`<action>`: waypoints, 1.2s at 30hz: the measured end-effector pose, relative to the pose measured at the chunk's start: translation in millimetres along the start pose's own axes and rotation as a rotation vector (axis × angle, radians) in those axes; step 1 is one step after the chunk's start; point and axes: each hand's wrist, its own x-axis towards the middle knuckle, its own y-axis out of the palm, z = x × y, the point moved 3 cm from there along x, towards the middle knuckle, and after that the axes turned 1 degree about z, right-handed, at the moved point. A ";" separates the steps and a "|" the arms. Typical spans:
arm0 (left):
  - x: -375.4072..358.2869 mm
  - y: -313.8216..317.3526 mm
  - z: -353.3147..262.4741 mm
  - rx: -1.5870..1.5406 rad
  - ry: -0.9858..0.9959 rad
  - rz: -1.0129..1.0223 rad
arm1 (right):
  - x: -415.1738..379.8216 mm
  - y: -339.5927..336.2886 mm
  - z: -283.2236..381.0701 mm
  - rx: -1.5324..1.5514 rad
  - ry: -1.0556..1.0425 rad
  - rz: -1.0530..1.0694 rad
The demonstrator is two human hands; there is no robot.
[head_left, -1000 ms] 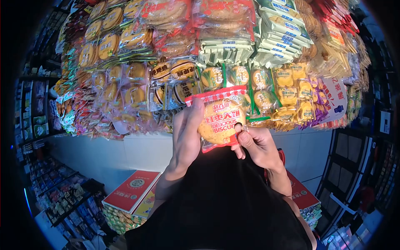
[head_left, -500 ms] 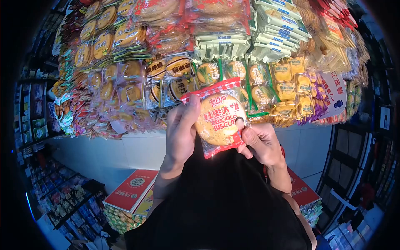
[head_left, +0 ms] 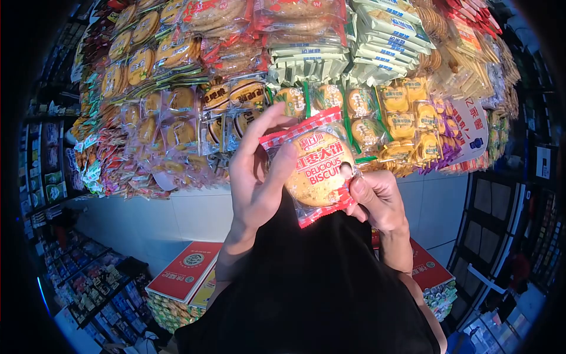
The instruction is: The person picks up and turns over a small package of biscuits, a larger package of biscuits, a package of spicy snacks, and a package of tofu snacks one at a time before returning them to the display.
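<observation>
A packaged biscuit in a clear wrapper with red printed ends is held up in front of my chest, tilted, its printed face toward me. My left hand grips its left edge, with the thumb lying over the front and the fingers curved behind the upper left corner. On the lower right, my right hand pinches the wrapper's edge between thumb and fingers. Just beyond the biscuit lie green-edged biscuit packets and brown-labelled biscuit packets.
A display piled with wrapped biscuits spans the far side, including pale green packets and yellow biscuit packets. A white sign stands at right. Red boxes sit low at left, and dark shelving stands right.
The packaged biscuit has shifted slightly right. My left thumb has slid further across its front, and the left fingers have lifted and spread around the upper corner.
</observation>
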 end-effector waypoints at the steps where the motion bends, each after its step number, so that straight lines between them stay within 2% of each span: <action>1: 0.6 -2.6 3.6 0.000 0.000 0.000 | 0.7 -0.2 0.7 0.000 0.000 0.000; 3: 1.8 -5.1 1.9 0.412 0.286 -0.005 | 1.7 -1.2 3.0 -0.095 -0.006 -0.027; 4: 3.3 -6.8 -3.2 0.643 0.393 0.078 | 2.2 0.5 5.4 -0.096 -0.006 -0.027; 5: 3.5 -5.2 -10.2 0.643 0.396 0.076 | 4.0 3.3 9.9 -0.225 -0.018 -0.035; 6: 2.3 1.8 -16.2 0.689 0.340 0.238 | 5.7 4.8 14.6 -0.355 -0.031 -0.044; 7: -1.3 7.7 -17.8 0.733 0.280 0.400 | 6.1 5.3 18.6 -0.357 -0.035 -0.043; 9: -6.3 11.6 -14.9 0.784 0.235 0.450 | 8.2 8.4 28.6 -0.466 -0.156 0.056; 11: -7.6 14.5 -15.7 0.884 0.222 0.496 | 9.9 10.2 31.7 -0.500 -0.244 0.051; 16: -10.8 13.4 -16.0 0.743 0.185 0.580 | 8.8 9.2 29.6 -0.588 -0.317 0.146; 19: -14.2 15.9 -14.0 0.596 0.182 0.622 | 8.7 15.7 36.7 -0.511 -0.344 0.164; 21: -16.9 18.4 -10.6 0.513 0.141 0.617 | 8.5 13.3 34.8 -0.519 -0.369 0.248; 25: -20.1 18.6 -13.5 0.508 0.146 0.607 | 9.5 16.6 40.2 -0.400 -0.407 0.280; 26: -19.9 20.1 -13.7 0.485 0.206 0.571 | 8.5 16.6 40.0 -0.331 -0.374 0.276; 28: -19.5 19.9 -11.3 0.426 0.192 0.556 | 6.2 16.6 39.4 -0.268 -0.349 0.280; 32: -21.7 15.9 -6.6 0.347 0.143 0.460 | 0.5 4.7 28.7 -0.202 -0.370 0.054; 33: -20.6 13.9 -4.6 0.357 0.146 0.411 | 4.4 7.1 27.9 -0.206 -0.383 0.060; 35: -19.4 13.3 -2.4 0.326 0.154 0.386 | 7.1 13.2 30.0 -0.319 -0.512 -0.046; 36: -18.3 12.9 -1.2 0.265 0.078 0.369 | 4.5 11.2 27.1 -0.356 -0.447 -0.018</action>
